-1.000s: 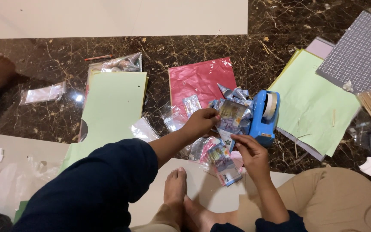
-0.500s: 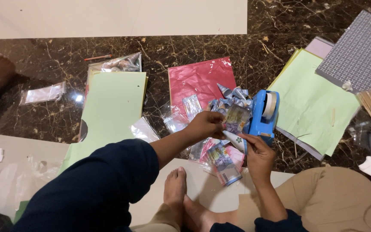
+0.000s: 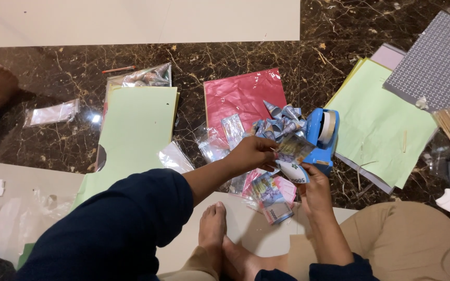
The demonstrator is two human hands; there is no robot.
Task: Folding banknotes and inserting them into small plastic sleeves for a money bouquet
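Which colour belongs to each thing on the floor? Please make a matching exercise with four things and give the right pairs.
Things:
1. tape dispenser
2. sheet under the folded cones
3. patterned sheet at far right
4. large sheet at left

Colours:
A. light green
B. blue
C. grey
D. red

Pairs: 1-B, 2-D, 3-C, 4-A
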